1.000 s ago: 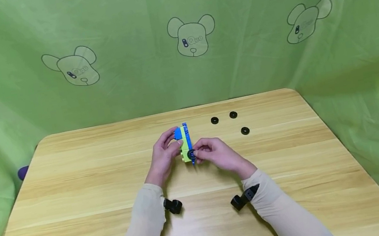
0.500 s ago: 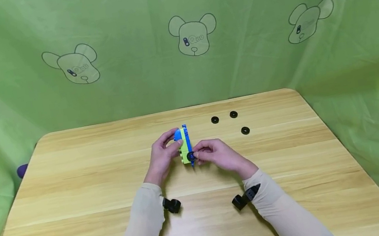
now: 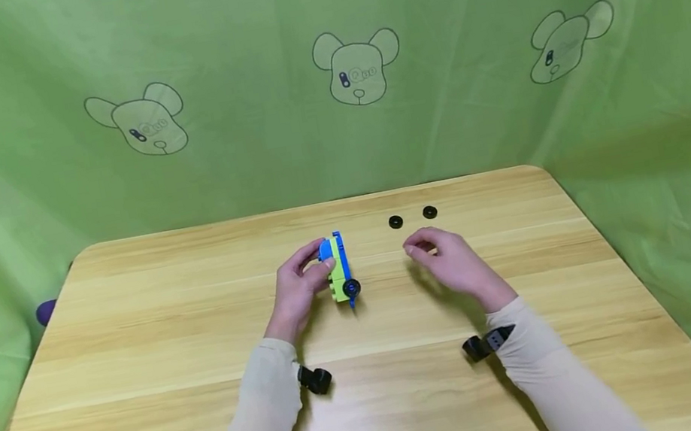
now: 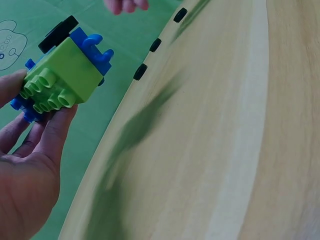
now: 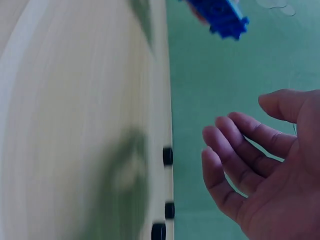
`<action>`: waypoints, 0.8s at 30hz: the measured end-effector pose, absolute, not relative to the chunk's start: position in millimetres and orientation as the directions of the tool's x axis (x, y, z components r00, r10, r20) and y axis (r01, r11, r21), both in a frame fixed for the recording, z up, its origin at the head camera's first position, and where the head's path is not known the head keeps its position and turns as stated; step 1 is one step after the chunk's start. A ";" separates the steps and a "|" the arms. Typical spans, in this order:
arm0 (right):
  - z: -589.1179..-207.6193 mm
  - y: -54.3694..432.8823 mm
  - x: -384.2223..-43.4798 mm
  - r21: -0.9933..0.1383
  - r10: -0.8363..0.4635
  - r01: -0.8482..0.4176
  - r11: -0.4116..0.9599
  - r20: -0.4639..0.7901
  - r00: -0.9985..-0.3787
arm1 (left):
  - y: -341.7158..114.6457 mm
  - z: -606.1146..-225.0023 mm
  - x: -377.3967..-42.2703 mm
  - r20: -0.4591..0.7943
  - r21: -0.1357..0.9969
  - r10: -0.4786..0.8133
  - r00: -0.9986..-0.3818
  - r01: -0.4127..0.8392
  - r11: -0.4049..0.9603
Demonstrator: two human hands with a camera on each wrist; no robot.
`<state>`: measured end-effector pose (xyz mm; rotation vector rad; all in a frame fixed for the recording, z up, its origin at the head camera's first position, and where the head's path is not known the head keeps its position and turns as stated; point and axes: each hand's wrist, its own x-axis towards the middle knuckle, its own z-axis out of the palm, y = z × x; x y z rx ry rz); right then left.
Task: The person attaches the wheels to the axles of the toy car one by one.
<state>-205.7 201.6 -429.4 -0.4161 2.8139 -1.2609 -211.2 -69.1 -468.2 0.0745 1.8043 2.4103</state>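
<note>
Fitting wheels appears the current step: the left hand [image 3: 294, 283] pinches the block vehicle [image 3: 340, 271] above the desk [image 3: 130, 320], a wheel [image 3: 351, 288] at its near end; the right hand [image 3: 454, 260], empty, fingers loosely spread, presumably must pinch a loose wheel [image 3: 430, 212], far right.

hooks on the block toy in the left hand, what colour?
Blue hooks on the light green block toy; clearest in the left wrist view.
</note>
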 end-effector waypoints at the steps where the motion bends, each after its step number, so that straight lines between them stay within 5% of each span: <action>1: -430.1 206.7 -206.8 -0.728 -0.245 -0.228 0.647 0.085 -0.966 | -69.2 -468.4 -211.2 -0.034 0.958 0.133 -0.990 -0.071 -0.277; 10: -427.2 252.9 -218.7 -0.634 -0.197 -0.164 0.755 0.019 -0.980 | -69.7 -468.6 -210.9 -0.034 0.956 0.117 -0.993 -0.066 -0.286; 24: -441.4 291.6 -241.4 -0.618 -0.300 -0.187 0.763 -0.083 -0.950 | -71.1 -471.1 -211.2 -0.079 0.954 0.114 -0.990 -0.109 -0.281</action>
